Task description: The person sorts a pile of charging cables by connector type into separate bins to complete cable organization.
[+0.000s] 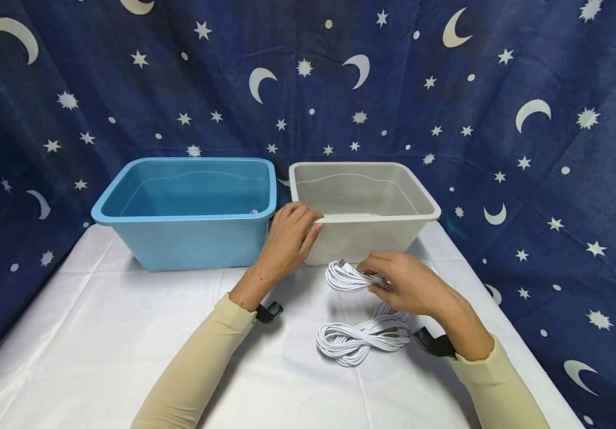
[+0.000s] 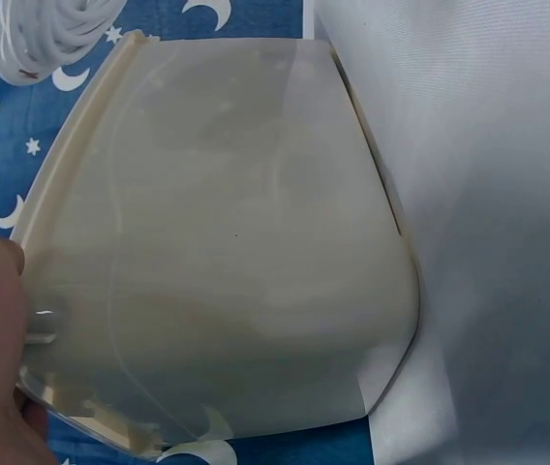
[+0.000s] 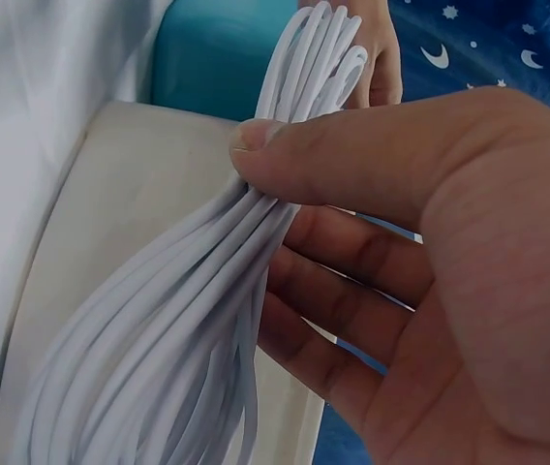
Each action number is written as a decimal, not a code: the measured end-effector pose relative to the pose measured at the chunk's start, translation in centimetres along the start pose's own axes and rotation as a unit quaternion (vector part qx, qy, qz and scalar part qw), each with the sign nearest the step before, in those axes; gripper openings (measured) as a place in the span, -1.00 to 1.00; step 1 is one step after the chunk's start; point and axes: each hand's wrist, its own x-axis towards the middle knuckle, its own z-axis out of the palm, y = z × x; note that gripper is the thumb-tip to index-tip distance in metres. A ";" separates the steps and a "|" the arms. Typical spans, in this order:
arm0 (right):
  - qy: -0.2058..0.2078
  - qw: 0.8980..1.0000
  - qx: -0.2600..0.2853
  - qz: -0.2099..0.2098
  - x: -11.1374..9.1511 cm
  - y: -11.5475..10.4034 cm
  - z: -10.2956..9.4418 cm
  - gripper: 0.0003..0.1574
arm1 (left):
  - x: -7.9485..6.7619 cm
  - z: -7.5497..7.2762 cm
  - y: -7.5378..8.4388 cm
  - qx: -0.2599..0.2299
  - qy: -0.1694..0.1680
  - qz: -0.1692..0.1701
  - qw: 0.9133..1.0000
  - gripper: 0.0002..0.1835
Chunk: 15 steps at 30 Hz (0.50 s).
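My right hand (image 1: 412, 283) pinches a coiled white cable (image 1: 347, 277) between thumb and fingers, holding it above the table in front of an off-white bin (image 1: 364, 238). A metal plug shows at the coil's top in the head view. The right wrist view has the cable's strands (image 3: 173, 291) gathered under the thumb (image 3: 265, 145). My left hand (image 1: 289, 235) grips the near left corner of the off-white bin's rim, its fingers over the edge. Below the right hand, more coiled white cable (image 1: 358, 341) lies on the table, partly hidden by the held coil and hand.
A blue bin (image 1: 195, 245) stands left of the off-white one, their rims close together. Something small shows inside its right side, too small to tell. White cloth (image 1: 99, 351) covers the table. A dark blue curtain (image 1: 308, 131) with moons and stars hangs behind and along both sides.
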 end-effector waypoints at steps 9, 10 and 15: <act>0.007 1.000 -0.002 -0.001 0.4 -0.1 -0.3 -0.55 | 0.1 0.1 -0.1 -0.004 0.004 0.004 1.000 -0.68; 0.007 1.000 -0.001 -0.001 0.5 -0.1 -0.3 -0.55 | 0.0 0.1 0.0 -0.003 0.005 0.004 1.000 -0.68; 0.008 1.000 0.004 -0.005 0.9 -0.3 -0.6 -0.55 | 0.0 0.1 0.0 -0.002 0.010 0.006 1.000 -0.69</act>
